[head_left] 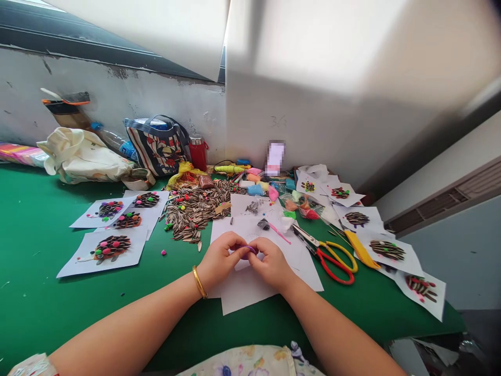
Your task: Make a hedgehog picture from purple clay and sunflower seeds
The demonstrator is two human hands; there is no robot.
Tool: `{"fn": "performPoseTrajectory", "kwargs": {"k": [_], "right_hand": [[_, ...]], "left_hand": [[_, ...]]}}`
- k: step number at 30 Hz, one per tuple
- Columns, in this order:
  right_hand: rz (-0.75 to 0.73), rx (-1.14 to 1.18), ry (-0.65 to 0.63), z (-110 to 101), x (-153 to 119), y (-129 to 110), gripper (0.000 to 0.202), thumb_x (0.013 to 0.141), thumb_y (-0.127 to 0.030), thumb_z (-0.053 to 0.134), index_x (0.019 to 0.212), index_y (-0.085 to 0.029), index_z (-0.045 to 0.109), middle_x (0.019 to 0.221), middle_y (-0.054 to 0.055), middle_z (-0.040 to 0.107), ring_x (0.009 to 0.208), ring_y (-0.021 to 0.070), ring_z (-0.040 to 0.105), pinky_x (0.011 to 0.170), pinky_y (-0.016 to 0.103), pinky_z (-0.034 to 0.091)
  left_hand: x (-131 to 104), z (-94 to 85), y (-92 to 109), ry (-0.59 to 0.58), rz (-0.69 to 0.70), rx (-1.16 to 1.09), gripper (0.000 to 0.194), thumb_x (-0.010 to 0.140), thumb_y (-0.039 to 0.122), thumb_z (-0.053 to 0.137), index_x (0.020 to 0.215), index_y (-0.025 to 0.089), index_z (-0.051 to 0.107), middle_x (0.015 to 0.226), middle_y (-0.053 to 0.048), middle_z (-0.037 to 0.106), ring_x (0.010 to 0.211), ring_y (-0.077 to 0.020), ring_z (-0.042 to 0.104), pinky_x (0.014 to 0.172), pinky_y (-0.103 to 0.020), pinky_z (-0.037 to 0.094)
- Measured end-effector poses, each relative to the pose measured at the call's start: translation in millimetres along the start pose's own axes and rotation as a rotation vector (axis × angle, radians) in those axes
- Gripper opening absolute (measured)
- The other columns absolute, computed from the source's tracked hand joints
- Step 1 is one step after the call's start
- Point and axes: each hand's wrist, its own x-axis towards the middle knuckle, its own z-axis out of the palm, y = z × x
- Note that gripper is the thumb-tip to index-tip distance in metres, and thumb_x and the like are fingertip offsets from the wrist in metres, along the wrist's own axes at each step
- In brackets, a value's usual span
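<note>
Seed-covered pictures (pixel 113 248) lie face up at left on the green tabletop (pixel 31 209), probably to spare their raised surfaces, beside a heap of striped seeds (pixel 191 211) seemingly kept within easy reach. At centre, the left hand (pixel 221 262) and right hand (pixel 271 262) meet, fingertips pinching a purple piece (pixel 250 249) above white paper (pixel 250 298), apparently for fine control. Scissors (pixel 337 263) rest at right, handles nearer the person.

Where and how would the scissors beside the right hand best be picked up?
Probably by the red and yellow handle loops, the right hand coming from the near right once free of the purple piece: the scissors lie with those loops that way, blades pointing away and left.
</note>
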Motion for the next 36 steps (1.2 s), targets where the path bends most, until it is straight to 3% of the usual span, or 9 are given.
{"fn": "performPoseTrajectory", "kwargs": {"k": [3,8,14,20,26,32,36], "right_hand": [[0.009,0.020,0.002,0.4,0.3,-0.2,0.009,0.084,-0.020,0.057,0.083,-0.022,0.065,0.079,0.000,0.062,0.078,0.0158,0.055,0.073,0.029,0.042],[0.032,0.016,0.001,0.3,0.1,-0.8,0.008,0.084,-0.021,0.058,0.079,-0.021,0.065,0.075,0.000,0.061,0.075,0.0157,0.055,0.069,0.028,0.041],[0.020,0.015,-0.007,0.4,-0.4,-2.0,0.009,0.082,-0.018,0.058,0.079,-0.022,0.066,0.076,-0.001,0.062,0.076,0.0154,0.055,0.069,0.027,0.041],[0.030,0.023,0.025,-0.9,-0.7,0.7,0.006,0.082,-0.020,0.057,0.079,-0.021,0.063,0.076,-0.001,0.061,0.076,0.0160,0.055,0.069,0.028,0.042],[0.033,0.016,-0.002,-0.5,-1.1,-3.3,0.008,0.081,-0.017,0.057,0.077,-0.021,0.064,0.075,-0.001,0.061,0.075,0.0151,0.055,0.069,0.027,0.041],[0.032,0.014,0.016,-1.2,-1.0,-1.4,0.006,0.082,-0.020,0.058,0.077,-0.021,0.063,0.075,0.000,0.061,0.076,0.0158,0.056,0.069,0.027,0.042],[0.018,-0.012,-0.021,0.0,-0.6,-2.6,0.012,0.083,-0.019,0.057,0.077,-0.022,0.067,0.075,0.000,0.063,0.075,0.0157,0.056,0.068,0.027,0.041]], "left_hand": [[0.1,0.5,0.2,0.016,-0.046,-0.034,0.014,0.087,0.030,0.060,0.080,0.019,0.063,0.082,-0.003,0.064,0.077,-0.0158,0.058,0.069,-0.028,0.047],[0.5,1.2,0.6,0.021,-0.024,-0.070,0.012,0.085,0.027,0.063,0.093,0.019,0.065,0.089,-0.003,0.064,0.082,-0.0166,0.060,0.074,-0.030,0.049],[1.0,-1.3,3.9,0.019,0.008,-0.002,0.014,0.086,0.029,0.061,0.077,0.019,0.065,0.080,-0.003,0.064,0.078,-0.0167,0.059,0.072,-0.030,0.047],[0.0,-0.4,0.6,0.034,-0.041,-0.067,0.013,0.083,0.028,0.065,0.093,0.020,0.066,0.089,-0.003,0.066,0.081,-0.0167,0.061,0.073,-0.030,0.049],[0.2,-1.7,3.0,0.005,-0.022,0.003,0.014,0.085,0.029,0.063,0.076,0.019,0.066,0.079,-0.003,0.066,0.078,-0.0165,0.060,0.073,-0.030,0.047],[0.7,-0.8,3.7,0.006,-0.068,-0.070,0.015,0.081,0.030,0.066,0.092,0.020,0.068,0.089,-0.004,0.068,0.082,-0.0176,0.062,0.073,-0.030,0.051],[0.3,-1.6,7.0,-0.020,-0.070,-0.048,0.013,0.083,0.031,0.063,0.081,0.020,0.068,0.083,-0.004,0.068,0.077,-0.0168,0.063,0.070,-0.029,0.051]]}}
